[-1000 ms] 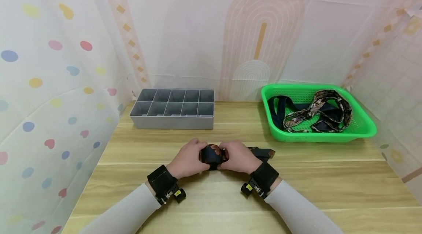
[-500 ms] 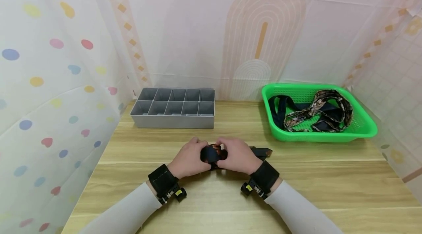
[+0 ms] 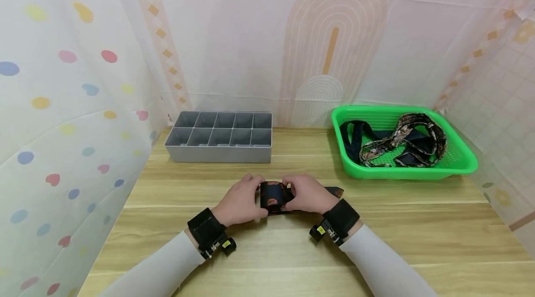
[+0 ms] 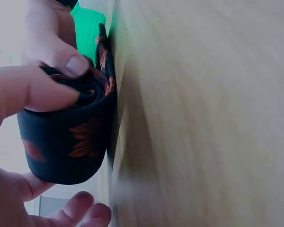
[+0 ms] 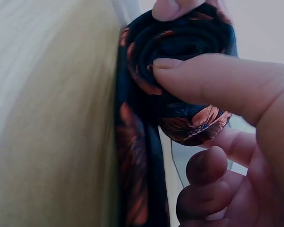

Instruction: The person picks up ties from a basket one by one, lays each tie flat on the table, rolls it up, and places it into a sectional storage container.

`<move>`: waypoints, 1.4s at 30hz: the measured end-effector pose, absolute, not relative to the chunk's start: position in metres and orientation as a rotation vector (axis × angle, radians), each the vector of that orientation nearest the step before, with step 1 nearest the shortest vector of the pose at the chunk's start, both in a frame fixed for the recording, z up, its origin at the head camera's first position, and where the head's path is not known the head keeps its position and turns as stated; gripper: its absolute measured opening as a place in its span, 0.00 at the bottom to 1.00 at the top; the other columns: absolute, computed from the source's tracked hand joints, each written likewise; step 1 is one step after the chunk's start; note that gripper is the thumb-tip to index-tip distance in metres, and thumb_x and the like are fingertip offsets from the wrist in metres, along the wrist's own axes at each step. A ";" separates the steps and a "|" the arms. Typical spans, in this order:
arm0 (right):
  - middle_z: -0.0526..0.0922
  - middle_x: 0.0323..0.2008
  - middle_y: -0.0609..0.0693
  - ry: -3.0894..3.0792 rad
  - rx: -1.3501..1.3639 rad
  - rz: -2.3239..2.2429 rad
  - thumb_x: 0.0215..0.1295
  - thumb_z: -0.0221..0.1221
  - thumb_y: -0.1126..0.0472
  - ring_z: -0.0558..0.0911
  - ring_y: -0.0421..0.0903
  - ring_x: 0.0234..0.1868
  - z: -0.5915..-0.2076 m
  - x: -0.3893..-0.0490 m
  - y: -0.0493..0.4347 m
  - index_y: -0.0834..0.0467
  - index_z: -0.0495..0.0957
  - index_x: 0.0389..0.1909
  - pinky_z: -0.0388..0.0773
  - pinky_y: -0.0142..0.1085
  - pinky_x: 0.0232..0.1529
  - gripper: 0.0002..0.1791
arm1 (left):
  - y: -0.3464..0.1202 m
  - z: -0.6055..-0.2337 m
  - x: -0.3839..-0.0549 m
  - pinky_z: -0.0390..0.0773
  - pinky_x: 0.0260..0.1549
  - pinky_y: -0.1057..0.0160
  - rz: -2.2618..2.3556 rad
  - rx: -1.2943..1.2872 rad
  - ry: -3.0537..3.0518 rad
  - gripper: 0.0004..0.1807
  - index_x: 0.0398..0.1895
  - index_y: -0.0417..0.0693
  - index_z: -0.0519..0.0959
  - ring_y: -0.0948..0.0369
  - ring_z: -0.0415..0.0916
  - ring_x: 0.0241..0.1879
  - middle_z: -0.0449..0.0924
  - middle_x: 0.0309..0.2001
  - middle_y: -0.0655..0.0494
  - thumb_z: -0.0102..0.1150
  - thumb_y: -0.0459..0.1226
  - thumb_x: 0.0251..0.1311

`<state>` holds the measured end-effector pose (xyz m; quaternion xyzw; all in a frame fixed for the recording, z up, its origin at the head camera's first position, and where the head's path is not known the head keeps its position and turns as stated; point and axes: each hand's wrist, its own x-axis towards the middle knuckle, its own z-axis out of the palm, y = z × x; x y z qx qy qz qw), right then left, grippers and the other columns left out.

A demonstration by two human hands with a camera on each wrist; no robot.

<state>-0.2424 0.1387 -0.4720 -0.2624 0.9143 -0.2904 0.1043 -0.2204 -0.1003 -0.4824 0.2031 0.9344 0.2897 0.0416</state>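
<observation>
A dark navy necktie (image 3: pixel 273 195) with orange-red flowers stands partly rolled on the table in the head view. Around the roll's left side my left hand (image 3: pixel 241 201) holds it by thumb and fingers. My right hand (image 3: pixel 310 194) pinches its right side, the thumb lying against the coiled edge in the right wrist view. The coil's layers (image 5: pixel 180 47) show there, and the unrolled tail (image 5: pixel 132 165) lies flat along the tabletop. Seen from the left wrist, the roll's outer face (image 4: pixel 66 146) sits between thumb and fingers. My right hand hides part of the tail in the head view.
A grey divided box (image 3: pixel 218 155) with two rows of compartments stands at the back left. At the back right, a green basket (image 3: pixel 409 173) holds more neckties, one plain dark and one patterned (image 3: pixel 436 141). A patterned curtain (image 3: pixel 234 46) hangs behind the table.
The roll has turned, so a different part of its pattern faces up. My right hand has shifted slightly right, and the tail's tip has drawn a little left. The left hand stays nearly in place.
</observation>
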 end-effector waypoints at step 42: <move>0.79 0.26 0.41 2.669 -0.823 -0.895 0.46 0.83 0.56 0.75 0.39 0.26 -0.479 -0.248 0.143 0.48 0.85 0.42 0.72 0.32 0.30 0.22 | -0.098 -0.479 -0.217 0.81 0.45 0.54 0.853 0.651 2.825 0.46 0.69 0.50 0.74 0.56 0.78 0.42 0.78 0.50 0.51 0.81 0.49 0.43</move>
